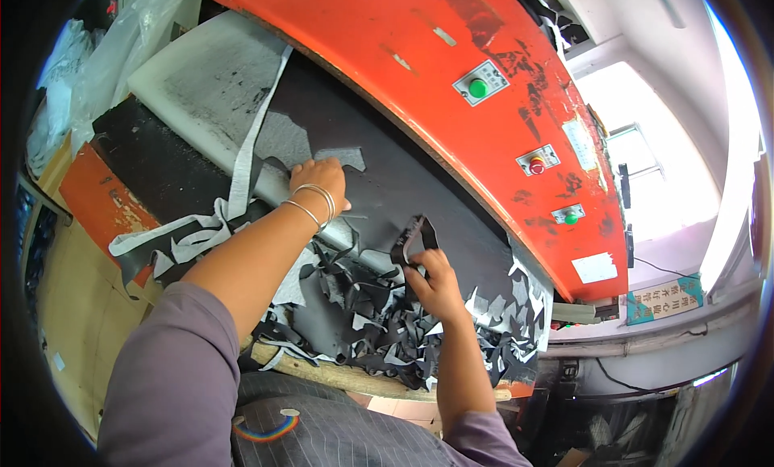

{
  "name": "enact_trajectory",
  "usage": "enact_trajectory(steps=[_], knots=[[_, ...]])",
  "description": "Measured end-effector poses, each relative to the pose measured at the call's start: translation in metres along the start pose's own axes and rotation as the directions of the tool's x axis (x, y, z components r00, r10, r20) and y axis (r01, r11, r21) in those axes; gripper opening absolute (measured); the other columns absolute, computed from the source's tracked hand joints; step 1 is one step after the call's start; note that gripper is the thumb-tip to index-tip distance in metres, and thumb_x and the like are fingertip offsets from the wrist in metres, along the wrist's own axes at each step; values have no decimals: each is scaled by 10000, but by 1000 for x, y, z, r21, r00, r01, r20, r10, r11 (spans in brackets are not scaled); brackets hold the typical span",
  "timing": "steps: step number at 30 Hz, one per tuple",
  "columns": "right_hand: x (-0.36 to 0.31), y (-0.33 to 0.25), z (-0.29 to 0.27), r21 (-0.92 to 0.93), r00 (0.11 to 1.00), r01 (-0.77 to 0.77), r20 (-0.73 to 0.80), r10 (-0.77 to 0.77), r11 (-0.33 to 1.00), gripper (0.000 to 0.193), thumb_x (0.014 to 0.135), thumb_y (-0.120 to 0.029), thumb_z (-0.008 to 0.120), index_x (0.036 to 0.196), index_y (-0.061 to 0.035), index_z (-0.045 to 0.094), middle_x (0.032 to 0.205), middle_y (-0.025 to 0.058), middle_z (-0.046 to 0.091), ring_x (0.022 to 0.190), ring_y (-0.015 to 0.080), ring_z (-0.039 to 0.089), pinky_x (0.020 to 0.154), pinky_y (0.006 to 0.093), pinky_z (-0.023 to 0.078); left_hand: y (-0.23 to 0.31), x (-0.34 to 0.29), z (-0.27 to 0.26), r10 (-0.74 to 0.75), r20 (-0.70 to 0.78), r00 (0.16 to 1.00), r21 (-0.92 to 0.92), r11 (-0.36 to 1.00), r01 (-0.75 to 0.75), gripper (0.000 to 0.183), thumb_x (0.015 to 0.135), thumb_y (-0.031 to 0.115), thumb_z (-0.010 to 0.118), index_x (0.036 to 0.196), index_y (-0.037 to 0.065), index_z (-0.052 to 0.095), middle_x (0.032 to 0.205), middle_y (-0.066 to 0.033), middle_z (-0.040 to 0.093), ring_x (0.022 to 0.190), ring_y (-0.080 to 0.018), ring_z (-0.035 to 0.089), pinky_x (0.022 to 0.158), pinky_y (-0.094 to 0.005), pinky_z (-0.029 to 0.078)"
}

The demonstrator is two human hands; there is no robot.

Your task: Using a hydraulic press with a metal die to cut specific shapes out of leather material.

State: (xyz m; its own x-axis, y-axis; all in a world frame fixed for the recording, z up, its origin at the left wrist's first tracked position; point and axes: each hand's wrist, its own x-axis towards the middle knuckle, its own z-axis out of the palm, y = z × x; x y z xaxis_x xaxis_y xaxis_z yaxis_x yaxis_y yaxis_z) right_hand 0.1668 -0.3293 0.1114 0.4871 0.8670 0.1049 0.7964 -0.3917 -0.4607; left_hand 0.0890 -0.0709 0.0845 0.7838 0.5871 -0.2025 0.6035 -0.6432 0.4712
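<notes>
A dark sheet of leather-like material with a pale grey backing lies across the press bed, its near edge cut ragged. My left hand, with bangles at the wrist, is curled closed on the sheet near a cut-out gap. Its fingertips are hidden, so what it grips does not show. My right hand is closed around the near side of a dark, band-like cutting die, which is tilted over the sheet. Below both hands, many black and grey offcuts are heaped along the near edge.
An orange press beam with green and red buttons slants close above the sheet's far side. A pale thick pad sits at the left, with a long light strip across its edge. Clear plastic bags hang at the far left.
</notes>
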Motion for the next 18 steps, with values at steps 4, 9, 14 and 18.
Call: enact_trajectory(steps=[4,9,14,18], knots=[[42,17,-5,-128,972,215,123,-200,968,163,780,-108,673,926,-54,623,913,94,592,948,296,527,850,416,398,6,-3,15,6,-56,998,-33,999,-8,469,745,324,781,1094,63,606,1165,-117,617,1168,-258,522,989,-402,387],[70,23,5,-162,913,392,191,-361,905,158,783,-92,669,934,-63,634,956,78,604,1031,267,536,984,445,371,-14,-9,18,39,-295,955,-403,901,-161,356,779,247,750,1014,34,587,935,-105,629,971,-283,606,858,-412,477],[79,31,6,-141,877,463,220,-428,875,155,775,-59,672,925,-53,631,977,76,605,1067,273,536,1012,466,359,-61,-32,-8,-346,-157,925,-984,-20,-175,309,804,140,731,949,-19,510,793,-69,600,517,-114,550,484,-251,487],[72,19,2,-172,872,466,257,-418,868,161,760,-29,677,912,-53,630,989,69,612,1112,278,536,1072,491,323,-112,-51,-27,-89,158,983,-865,467,181,403,797,125,725,1099,-30,507,841,-103,602,655,-168,586,560,-290,493]])
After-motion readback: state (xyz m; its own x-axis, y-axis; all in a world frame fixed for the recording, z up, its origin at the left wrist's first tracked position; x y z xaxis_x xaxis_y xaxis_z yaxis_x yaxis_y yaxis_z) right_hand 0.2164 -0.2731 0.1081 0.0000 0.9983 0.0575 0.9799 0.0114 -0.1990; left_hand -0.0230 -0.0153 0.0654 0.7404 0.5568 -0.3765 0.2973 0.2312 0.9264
